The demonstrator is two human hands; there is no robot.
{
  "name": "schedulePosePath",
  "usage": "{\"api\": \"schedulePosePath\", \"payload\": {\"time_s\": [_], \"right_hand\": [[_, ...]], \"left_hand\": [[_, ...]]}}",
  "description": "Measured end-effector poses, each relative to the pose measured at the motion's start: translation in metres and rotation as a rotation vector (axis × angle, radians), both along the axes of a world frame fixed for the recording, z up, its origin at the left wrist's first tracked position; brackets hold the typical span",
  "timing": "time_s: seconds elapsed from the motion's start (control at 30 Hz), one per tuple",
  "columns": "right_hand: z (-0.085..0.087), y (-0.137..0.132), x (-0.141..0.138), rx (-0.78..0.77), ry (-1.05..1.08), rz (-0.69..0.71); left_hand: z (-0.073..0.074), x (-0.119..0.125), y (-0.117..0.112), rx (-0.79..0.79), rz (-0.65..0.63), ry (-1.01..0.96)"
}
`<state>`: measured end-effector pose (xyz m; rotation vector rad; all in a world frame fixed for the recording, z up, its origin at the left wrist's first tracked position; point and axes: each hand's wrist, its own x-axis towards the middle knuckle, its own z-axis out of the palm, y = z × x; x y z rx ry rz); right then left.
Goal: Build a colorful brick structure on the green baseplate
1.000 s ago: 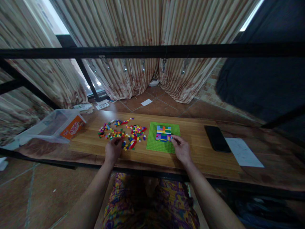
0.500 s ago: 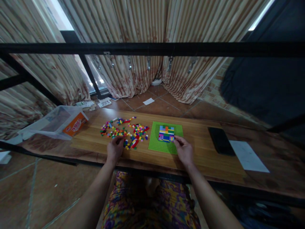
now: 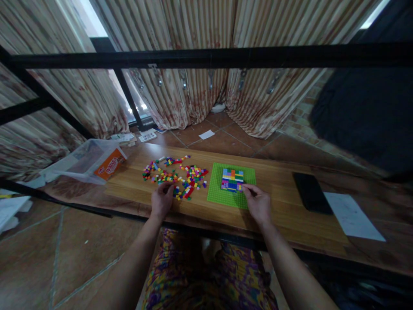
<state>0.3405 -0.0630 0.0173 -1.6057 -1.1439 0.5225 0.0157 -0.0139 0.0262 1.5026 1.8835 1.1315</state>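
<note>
Plastic bricks [image 3: 195, 173] judged light, stiff; best gripped by sides. Right fingers [image 3: 251, 187] bunched at block [image 3: 232, 178], left fingers [image 3: 160, 188] curled; closure, hold can't be confirmed.

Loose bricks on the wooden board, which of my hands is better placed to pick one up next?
Probably your left hand: it is at the near edge of the loose bricks, while your right hand is farther off, at the built block on the green baseplate.
</note>
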Motion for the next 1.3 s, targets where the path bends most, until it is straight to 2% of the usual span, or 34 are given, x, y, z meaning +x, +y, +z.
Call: {"api": "schedulePosePath", "payload": {"time_s": [0.3, 0.47, 0.57, 0.67, 0.73, 0.87, 1.0, 1.17, 1.3], "right_hand": [[0.002, -0.004, 0.005, -0.026, -0.070, 0.028], [0.013, -0.018, -0.018, 0.135, -0.203, -0.042], [0.019, -0.025, -0.049, 0.174, -0.229, 0.112], [0.022, -0.027, -0.082, 0.127, -0.244, 0.318], [0.021, -0.025, -0.101, 0.087, -0.238, 0.396], [0.016, -0.014, -0.126, 0.058, -0.264, 0.471], [0.015, 0.011, -0.141, 0.046, -0.313, 0.500], [0.013, 0.045, -0.159, -0.038, -0.431, 0.460], [0.007, 0.061, -0.164, -0.079, -0.529, 0.397]], "left_hand": [[-0.012, -0.004, -0.004, 0.082, -0.024, -0.202], [-0.011, 0.000, -0.030, 0.206, -0.101, -0.175], [-0.008, 0.005, -0.045, 0.250, -0.177, -0.072], [-0.006, 0.009, -0.050, 0.215, -0.223, 0.038], [-0.007, 0.010, -0.050, 0.198, -0.234, 0.095], [-0.010, 0.010, -0.047, 0.214, -0.244, 0.142], [-0.013, 0.009, -0.047, 0.251, -0.228, 0.163], [-0.012, 0.009, -0.048, 0.251, -0.228, 0.124], [-0.011, 0.008, -0.049, 0.242, -0.244, 0.086]]}}
